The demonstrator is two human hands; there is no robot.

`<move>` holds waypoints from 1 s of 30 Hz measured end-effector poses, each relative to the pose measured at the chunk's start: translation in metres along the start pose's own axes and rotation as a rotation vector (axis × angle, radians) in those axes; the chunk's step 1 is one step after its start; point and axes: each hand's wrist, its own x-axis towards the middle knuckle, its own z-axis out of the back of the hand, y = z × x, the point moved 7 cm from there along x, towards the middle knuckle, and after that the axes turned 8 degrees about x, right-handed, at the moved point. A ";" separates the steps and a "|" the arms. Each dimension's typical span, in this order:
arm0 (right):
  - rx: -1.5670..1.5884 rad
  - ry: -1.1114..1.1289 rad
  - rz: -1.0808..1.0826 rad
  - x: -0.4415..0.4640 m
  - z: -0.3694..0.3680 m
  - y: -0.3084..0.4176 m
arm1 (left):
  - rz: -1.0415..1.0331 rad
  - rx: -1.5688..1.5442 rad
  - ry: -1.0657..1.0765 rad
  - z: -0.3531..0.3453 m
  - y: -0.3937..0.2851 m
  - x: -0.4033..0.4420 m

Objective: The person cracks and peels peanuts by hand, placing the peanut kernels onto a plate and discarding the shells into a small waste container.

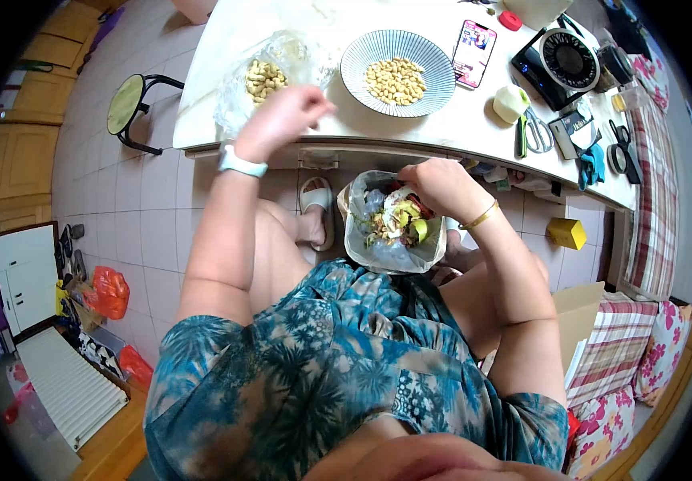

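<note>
- The left hand (296,111), a little blurred, is over the near edge of the bench (436,128) with its fingers curled inward; I cannot tell whether it holds anything.
- Just beyond it are the peanuts (264,78), rough, tan and knobbly in their shells, inside a thin, crumpled, see-through plastic bag (232,100).
- Ahead and to the right of the left hand is a round, shallow plate (354,76) with fine dark stripes running out to its rim; smooth, pale, oval kernels (395,81) lie spread in its middle.
- The right hand (441,188) has its fingers bent downward at the rim of the bin (352,244); their tips are hard to see, so I cannot tell whether they grip anything.
- Below and to the left of the right hand, the bin's soft, wrinkled liner holds mixed scraps (400,218), among them curled green peel.
- Farther ahead of the right hand is a flat, glassy phone (474,54); to its right ahead are a pale, rounded fruit (511,104) and grey-handled scissors (537,135).
</note>
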 end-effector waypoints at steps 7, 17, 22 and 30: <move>-0.035 0.147 0.022 -0.001 0.007 0.017 | 0.209 0.151 -0.443 0.065 0.120 0.019; 0.063 0.011 0.076 -0.003 0.003 0.016 | 0.346 0.307 -0.419 0.062 0.164 0.017; 0.060 0.044 0.078 -0.005 0.000 0.016 | 0.372 0.332 -0.402 0.057 0.184 0.018; 0.060 0.035 0.094 -0.007 0.001 0.019 | 0.321 0.383 -0.354 0.048 0.169 0.023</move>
